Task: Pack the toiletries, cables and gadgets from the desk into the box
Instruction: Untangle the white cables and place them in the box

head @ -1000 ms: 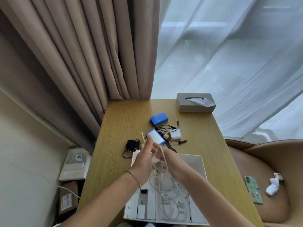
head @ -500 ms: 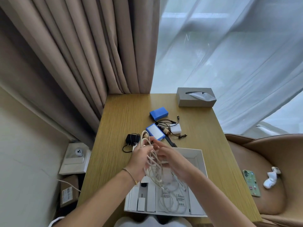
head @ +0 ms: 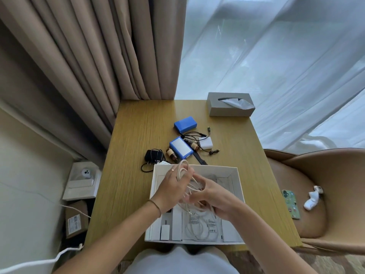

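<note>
On the bench [head: 128,175] stood the white box [head: 238,186]. Above it the left hand [head: 171,186] gripped loops of white cable [head: 185,175] — fingers curled round them — while the right hand [head: 215,198] pinched the same coil lower down.
</note>
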Available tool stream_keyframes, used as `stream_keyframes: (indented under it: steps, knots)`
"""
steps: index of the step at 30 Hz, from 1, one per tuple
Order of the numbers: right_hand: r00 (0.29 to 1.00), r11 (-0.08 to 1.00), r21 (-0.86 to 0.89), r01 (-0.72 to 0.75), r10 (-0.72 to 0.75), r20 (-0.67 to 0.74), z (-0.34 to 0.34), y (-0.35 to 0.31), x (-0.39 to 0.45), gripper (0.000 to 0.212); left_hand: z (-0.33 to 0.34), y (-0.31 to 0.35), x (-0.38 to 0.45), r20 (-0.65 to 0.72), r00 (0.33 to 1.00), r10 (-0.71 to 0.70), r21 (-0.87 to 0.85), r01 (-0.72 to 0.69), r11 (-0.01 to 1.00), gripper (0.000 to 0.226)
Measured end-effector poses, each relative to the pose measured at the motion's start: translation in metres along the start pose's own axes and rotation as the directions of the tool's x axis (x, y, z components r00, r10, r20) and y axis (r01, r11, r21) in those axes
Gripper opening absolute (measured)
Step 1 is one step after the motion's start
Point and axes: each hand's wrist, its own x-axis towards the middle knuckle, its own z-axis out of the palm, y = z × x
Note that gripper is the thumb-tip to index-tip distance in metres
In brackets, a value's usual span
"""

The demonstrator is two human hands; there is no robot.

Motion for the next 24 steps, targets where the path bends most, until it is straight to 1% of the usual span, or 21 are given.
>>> stream_keyframes:
  steps: [2, 4, 6, 7, 8, 9, 11, 12, 13, 14, 16, 20, 23, 24]
  knots:
    - [1.000, 0.994, -0.104, -0.012, 0.010, -0.016, -0.001, 0.001, -0.004, 0.070, -0.005, -0.009, 0.001, 0.091, 0.995, 0.038, 0.022, -0.040, 0.999, 0.035]
    - [0.999, 0.977, -0.212, -0.033, 0.030, -0.016, -0.003, 0.004, -0.006, 0.058, -0.011, -0.015, 0.000, 0.167, 0.985, 0.037, 0.055, -0.047, 0.997, 0.057]
    - [0.998, 0.909, -0.411, -0.065, 0.053, -0.041, -0.006, 0.012, -0.005, 0.055, -0.021, -0.021, 0.000, 0.165, 0.985, 0.059, 0.148, -0.083, 0.986, 0.081]
    - [0.996, 0.855, -0.512, -0.083, 0.067, -0.050, -0.006, 0.018, -0.003, 0.053, -0.028, -0.024, 0.001, 0.137, 0.987, 0.085, 0.184, -0.110, 0.977, 0.084]
    - [0.996, 0.800, -0.593, -0.094, 0.079, -0.051, -0.006, 0.024, -0.002, 0.053, -0.034, -0.028, 0.002, 0.096, 0.988, 0.125, 0.224, -0.144, 0.964, 0.079]
    - [0.995, 0.748, -0.656, -0.101, 0.086, -0.055, -0.006, 0.031, 0.000, 0.055, -0.041, -0.032, 0.003, 0.040, 0.983, 0.181, 0.284, -0.185, 0.941, 0.067]
    - [0.994, 0.645, -0.757, -0.106, 0.072, -0.078, -0.007, 0.044, 0.006, 0.056, -0.054, -0.042, 0.005, -0.085, 0.943, 0.322, 0.472, -0.247, 0.846, 0.035]
    - [0.994, 0.589, -0.800, -0.108, 0.068, -0.085, -0.008, 0.050, 0.011, 0.059, -0.059, -0.046, 0.005, -0.129, 0.918, 0.374, 0.557, -0.245, 0.793, 0.025]
    - [0.993, 0.538, -0.835, -0.114, 0.076, -0.087, -0.010, 0.055, 0.015, 0.064, -0.062, -0.050, 0.005, -0.156, 0.904, 0.398, 0.617, -0.226, 0.754, 0.021]
    - [0.992, 0.491, -0.863, -0.117, 0.091, -0.083, -0.011, 0.060, 0.018, 0.070, -0.064, -0.054, 0.004, -0.168, 0.901, 0.401, 0.651, -0.204, 0.731, 0.023]
    - [0.992, 0.426, -0.898, -0.106, 0.111, -0.065, -0.011, 0.069, 0.025, 0.079, -0.064, -0.062, 0.001, -0.172, 0.915, 0.364, 0.650, -0.172, 0.740, 0.028]
    - [0.993, 0.366, -0.926, -0.091, 0.105, -0.056, -0.011, 0.088, 0.031, 0.084, -0.057, -0.068, -0.001, -0.208, 0.926, 0.316, 0.573, -0.147, 0.807, 0.030]
    - [0.993, 0.286, -0.954, -0.088, 0.105, -0.060, -0.011, 0.098, 0.028, 0.087, -0.054, -0.067, 0.000, -0.229, 0.924, 0.307, 0.556, -0.135, 0.820, 0.030]
    - [0.992, 0.283, -0.956, -0.080, 0.120, -0.048, -0.011, 0.100, 0.027, 0.090, -0.054, -0.068, 0.001, -0.232, 0.923, 0.308, 0.559, -0.133, 0.819, 0.030]
